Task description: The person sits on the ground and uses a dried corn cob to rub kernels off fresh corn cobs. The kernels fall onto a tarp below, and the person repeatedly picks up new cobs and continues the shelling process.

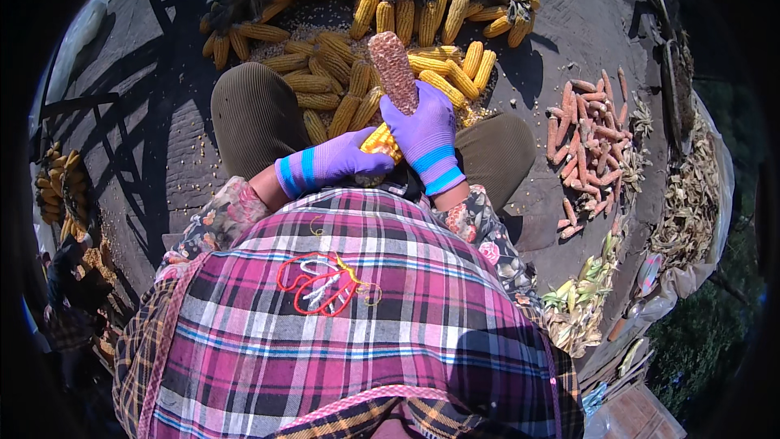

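Observation:
My left hand (335,161), in a purple knit glove with blue cuff bands, is wrapped around a yellow corn ear (382,144). Some kernels look gone from the lower part of this ear, though my thumb covers much of it. In my matching gloved right hand (426,134) is a stripped reddish corn cob (393,67), its far end pointing up and away from me. Both hands meet over my lap, the cob's lower end hidden by the right fingers. Just beyond them lies a heap of loose yellow corn ears (332,76) among scattered kernels (475,114).
Corn ears tied in bunches by their husks (405,9) lie at the far side. Bare cobs (588,140) are piled at right, near dry husks (582,299) and a husk-filled sack (688,195). More corn bunches (61,186) and a person (70,292) are at left.

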Demonstrator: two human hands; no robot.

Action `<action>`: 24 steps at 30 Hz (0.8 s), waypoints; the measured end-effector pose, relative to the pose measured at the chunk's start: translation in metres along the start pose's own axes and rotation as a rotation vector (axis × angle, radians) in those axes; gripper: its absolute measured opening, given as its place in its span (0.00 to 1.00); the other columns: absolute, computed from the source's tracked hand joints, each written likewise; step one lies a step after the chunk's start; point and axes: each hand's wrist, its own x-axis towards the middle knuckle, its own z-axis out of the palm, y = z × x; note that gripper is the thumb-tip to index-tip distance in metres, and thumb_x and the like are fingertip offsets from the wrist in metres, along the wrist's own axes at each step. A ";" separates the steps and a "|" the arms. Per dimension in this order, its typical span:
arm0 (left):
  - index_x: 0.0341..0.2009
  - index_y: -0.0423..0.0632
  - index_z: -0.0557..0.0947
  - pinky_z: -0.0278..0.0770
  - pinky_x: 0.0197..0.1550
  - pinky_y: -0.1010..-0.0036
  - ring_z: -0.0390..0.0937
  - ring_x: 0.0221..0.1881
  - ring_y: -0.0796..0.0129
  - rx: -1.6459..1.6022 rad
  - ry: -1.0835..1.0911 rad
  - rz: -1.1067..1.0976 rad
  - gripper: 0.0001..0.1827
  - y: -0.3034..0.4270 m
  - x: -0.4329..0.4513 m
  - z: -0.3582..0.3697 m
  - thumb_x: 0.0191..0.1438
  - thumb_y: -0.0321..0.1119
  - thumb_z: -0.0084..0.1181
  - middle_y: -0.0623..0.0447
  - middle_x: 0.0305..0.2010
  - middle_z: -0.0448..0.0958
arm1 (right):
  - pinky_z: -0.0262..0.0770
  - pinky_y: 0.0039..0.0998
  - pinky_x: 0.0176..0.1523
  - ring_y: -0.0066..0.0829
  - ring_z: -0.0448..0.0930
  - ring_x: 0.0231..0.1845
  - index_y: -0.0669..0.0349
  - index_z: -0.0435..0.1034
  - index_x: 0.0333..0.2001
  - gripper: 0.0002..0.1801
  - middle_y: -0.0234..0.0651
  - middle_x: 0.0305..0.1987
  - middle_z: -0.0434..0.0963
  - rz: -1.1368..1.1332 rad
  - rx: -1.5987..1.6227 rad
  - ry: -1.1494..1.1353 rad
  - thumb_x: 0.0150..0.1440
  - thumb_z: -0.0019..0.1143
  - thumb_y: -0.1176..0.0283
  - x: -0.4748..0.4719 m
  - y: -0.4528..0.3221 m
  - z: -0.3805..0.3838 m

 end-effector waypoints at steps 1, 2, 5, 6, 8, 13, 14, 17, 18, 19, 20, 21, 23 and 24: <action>0.61 0.43 0.72 0.73 0.54 0.74 0.75 0.48 0.74 0.053 0.009 -0.012 0.33 0.004 -0.004 0.003 0.56 0.45 0.66 0.54 0.49 0.78 | 0.78 0.41 0.46 0.45 0.83 0.37 0.66 0.78 0.34 0.21 0.46 0.32 0.82 0.103 0.040 0.040 0.50 0.67 0.56 0.009 0.012 -0.011; 0.62 0.42 0.70 0.73 0.52 0.74 0.74 0.47 0.73 0.114 -0.005 -0.002 0.35 0.018 -0.006 0.012 0.56 0.48 0.66 0.53 0.48 0.78 | 0.80 0.39 0.42 0.44 0.85 0.34 0.70 0.78 0.35 0.24 0.47 0.31 0.83 0.253 0.131 0.047 0.53 0.66 0.54 0.018 0.033 -0.020; 0.62 0.43 0.70 0.73 0.52 0.75 0.74 0.46 0.73 0.132 -0.022 0.036 0.35 0.032 -0.008 0.023 0.56 0.47 0.65 0.53 0.47 0.78 | 0.80 0.35 0.42 0.35 0.86 0.34 0.70 0.78 0.38 0.26 0.43 0.31 0.84 0.224 0.191 0.131 0.53 0.67 0.52 0.014 0.031 -0.046; 0.62 0.43 0.70 0.73 0.52 0.75 0.75 0.46 0.73 0.018 -0.012 0.048 0.35 0.017 -0.002 0.016 0.56 0.47 0.65 0.53 0.48 0.78 | 0.80 0.33 0.42 0.32 0.86 0.36 0.70 0.77 0.39 0.27 0.42 0.34 0.84 0.182 0.269 0.103 0.52 0.68 0.53 0.006 0.005 -0.051; 0.62 0.42 0.70 0.74 0.52 0.74 0.75 0.47 0.73 -0.089 -0.040 0.021 0.35 0.003 0.007 0.007 0.56 0.48 0.66 0.53 0.49 0.78 | 0.78 0.38 0.44 0.39 0.83 0.36 0.68 0.76 0.37 0.21 0.44 0.35 0.82 -0.081 0.217 0.119 0.51 0.68 0.59 -0.013 -0.026 -0.038; 0.64 0.44 0.68 0.72 0.54 0.74 0.73 0.49 0.74 0.104 -0.042 -0.006 0.36 0.010 -0.005 0.002 0.57 0.47 0.65 0.54 0.51 0.77 | 0.77 0.41 0.46 0.45 0.83 0.38 0.66 0.77 0.34 0.18 0.48 0.33 0.81 -0.042 -0.015 0.075 0.51 0.67 0.60 0.014 0.018 -0.014; 0.65 0.45 0.68 0.71 0.56 0.75 0.72 0.50 0.75 0.126 -0.053 -0.037 0.36 0.019 -0.009 0.006 0.57 0.47 0.64 0.55 0.52 0.76 | 0.78 0.38 0.47 0.41 0.84 0.41 0.66 0.79 0.35 0.18 0.46 0.35 0.83 0.186 0.111 0.060 0.53 0.66 0.60 0.021 0.030 -0.022; 0.68 0.44 0.65 0.69 0.59 0.75 0.72 0.54 0.74 0.042 -0.098 0.052 0.40 0.041 -0.018 0.013 0.57 0.48 0.65 0.54 0.56 0.75 | 0.77 0.31 0.52 0.29 0.84 0.47 0.64 0.81 0.43 0.20 0.39 0.44 0.85 0.282 0.718 -0.026 0.60 0.62 0.56 0.023 0.047 -0.046; 0.68 0.44 0.64 0.69 0.59 0.75 0.72 0.54 0.73 -0.149 -0.112 0.072 0.42 0.034 -0.017 0.010 0.56 0.49 0.65 0.53 0.57 0.75 | 0.76 0.30 0.61 0.32 0.80 0.57 0.66 0.73 0.56 0.23 0.40 0.56 0.79 0.244 0.857 -0.202 0.68 0.47 0.59 0.020 0.047 -0.050; 0.69 0.43 0.64 0.70 0.59 0.75 0.73 0.55 0.72 -0.338 -0.134 0.088 0.43 0.027 -0.015 0.006 0.55 0.49 0.66 0.52 0.57 0.75 | 0.74 0.34 0.64 0.34 0.77 0.62 0.67 0.69 0.59 0.26 0.41 0.59 0.77 0.397 1.066 -0.284 0.68 0.47 0.57 0.011 0.027 -0.054; 0.68 0.42 0.63 0.71 0.59 0.74 0.75 0.55 0.70 -0.340 -0.144 0.072 0.43 0.021 -0.015 -0.002 0.55 0.48 0.66 0.51 0.57 0.75 | 0.73 0.35 0.65 0.36 0.77 0.62 0.66 0.68 0.61 0.26 0.42 0.60 0.77 0.348 1.140 -0.304 0.68 0.47 0.57 0.003 0.016 -0.046; 0.68 0.42 0.63 0.71 0.59 0.74 0.75 0.55 0.70 -0.326 -0.145 0.073 0.43 0.026 -0.017 -0.001 0.55 0.49 0.66 0.51 0.57 0.75 | 0.72 0.37 0.66 0.37 0.76 0.63 0.66 0.67 0.62 0.27 0.43 0.60 0.76 0.296 1.211 -0.326 0.68 0.47 0.57 -0.001 0.008 -0.039; 0.68 0.42 0.64 0.71 0.60 0.73 0.75 0.55 0.69 -0.298 -0.147 0.076 0.43 0.038 -0.021 0.001 0.55 0.49 0.65 0.51 0.57 0.75 | 0.73 0.38 0.65 0.38 0.77 0.61 0.67 0.64 0.64 0.29 0.45 0.61 0.75 0.344 1.330 -0.348 0.67 0.52 0.58 0.000 0.006 -0.034; 0.66 0.42 0.67 0.71 0.59 0.74 0.76 0.54 0.69 -0.265 -0.152 0.083 0.39 0.035 -0.018 -0.002 0.58 0.51 0.62 0.52 0.56 0.77 | 0.73 0.38 0.65 0.38 0.77 0.61 0.68 0.64 0.64 0.29 0.45 0.60 0.76 0.345 1.310 -0.333 0.66 0.53 0.59 0.002 0.004 -0.034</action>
